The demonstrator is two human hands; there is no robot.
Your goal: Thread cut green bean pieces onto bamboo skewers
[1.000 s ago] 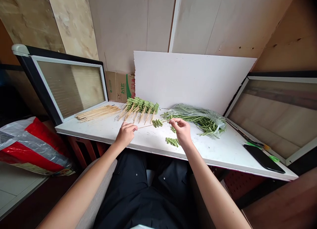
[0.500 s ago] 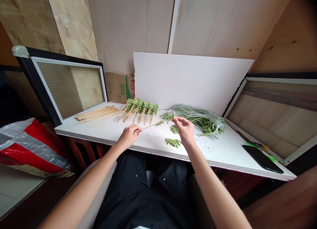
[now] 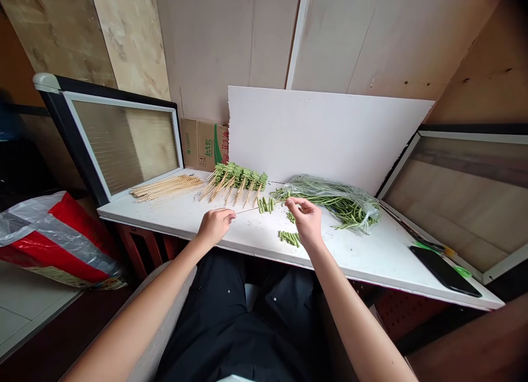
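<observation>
Pinching thin bamboo skewer [image 3: 245, 210] by blunt end in closed left hand [image 3: 214, 225] grip, by far tip in closed right hand [image 3: 306, 221] grip, over white worktop [image 3: 363, 250]; carrying short green bean pieces [image 3: 265, 205] mid-stick; judging light, stiff, snappable: ends safest

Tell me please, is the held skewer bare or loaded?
Partly loaded: bean pieces sit on the skewer, away from the left hand pinching its bare end.

The one head view looks forward and down from close above the left hand [image 3: 214, 225] and right hand [image 3: 307, 223], the table [image 3: 371, 252] under and beyond them.
</observation>
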